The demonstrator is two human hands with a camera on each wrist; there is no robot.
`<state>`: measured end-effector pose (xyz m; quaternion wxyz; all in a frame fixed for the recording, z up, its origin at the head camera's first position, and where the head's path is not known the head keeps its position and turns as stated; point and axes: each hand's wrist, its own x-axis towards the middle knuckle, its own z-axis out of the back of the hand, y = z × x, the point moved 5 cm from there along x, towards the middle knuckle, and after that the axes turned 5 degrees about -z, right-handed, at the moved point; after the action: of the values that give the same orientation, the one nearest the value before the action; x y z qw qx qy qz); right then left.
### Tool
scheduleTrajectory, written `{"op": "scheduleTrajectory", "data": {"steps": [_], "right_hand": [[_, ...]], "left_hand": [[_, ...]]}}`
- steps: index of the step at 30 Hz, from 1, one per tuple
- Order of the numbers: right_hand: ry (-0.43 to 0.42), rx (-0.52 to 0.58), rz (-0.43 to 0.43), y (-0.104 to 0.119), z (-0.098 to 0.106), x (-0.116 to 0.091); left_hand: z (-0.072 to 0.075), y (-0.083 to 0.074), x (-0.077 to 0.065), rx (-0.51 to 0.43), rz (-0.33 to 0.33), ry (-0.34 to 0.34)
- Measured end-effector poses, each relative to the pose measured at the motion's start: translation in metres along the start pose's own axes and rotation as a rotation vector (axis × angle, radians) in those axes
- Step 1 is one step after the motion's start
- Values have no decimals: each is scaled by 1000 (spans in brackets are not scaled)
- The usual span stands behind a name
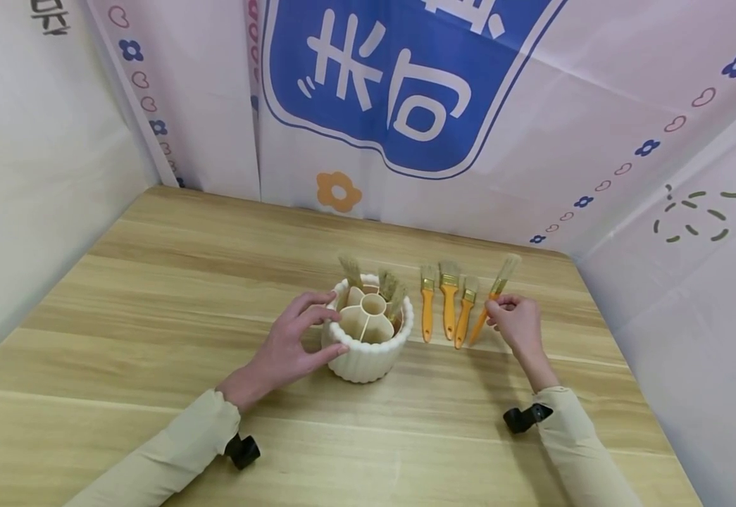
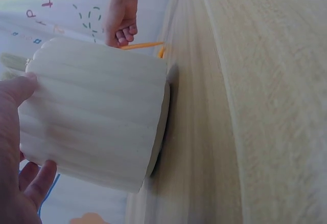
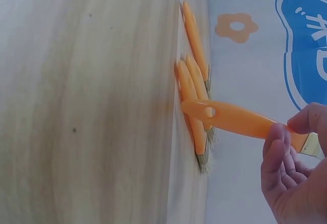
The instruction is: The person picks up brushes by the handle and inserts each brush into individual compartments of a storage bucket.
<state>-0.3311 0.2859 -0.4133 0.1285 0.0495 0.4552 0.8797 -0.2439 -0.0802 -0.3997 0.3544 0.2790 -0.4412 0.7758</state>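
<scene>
My left hand (image 1: 287,339) holds a white ribbed pot (image 1: 366,362) at its left side, thumb and fingers spread around the scalloped rim. Inside the pot are petal-shaped compartments around a round middle one. Several paintbrushes (image 1: 350,270) stand in it with bristles up, their handles hidden. To the right, my right hand (image 1: 521,325) pinches an orange-handled paintbrush (image 3: 237,119) near its metal ferrule, bristles up and handle end slanting down to the left. Beside it, three more paintbrushes (image 1: 448,304) lie in a row on the table, bristles pointing away from me.
The wood-grain table (image 1: 152,338) reaches back to a printed cloth backdrop (image 1: 494,204) with blue and orange shapes. White side walls (image 1: 38,176) rise along the left and right edges. A small black camera (image 1: 242,451) is strapped at each wrist.
</scene>
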Motion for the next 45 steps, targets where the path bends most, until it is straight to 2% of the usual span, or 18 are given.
{"op": "scheduleTrajectory", "data": {"steps": [11, 19, 37, 45], "right_hand": [[30, 4, 29, 5, -6, -7], [49, 30, 65, 11, -13, -14], [79, 59, 79, 22, -23, -26], [86, 62, 60, 19, -26, -26]], "left_hand": [[0, 2, 1, -8, -13, -22], [-1, 4, 0, 11, -2, -14], [1, 2, 0, 31, -50, -57], [1, 2, 1, -10, -51, -75]]}}
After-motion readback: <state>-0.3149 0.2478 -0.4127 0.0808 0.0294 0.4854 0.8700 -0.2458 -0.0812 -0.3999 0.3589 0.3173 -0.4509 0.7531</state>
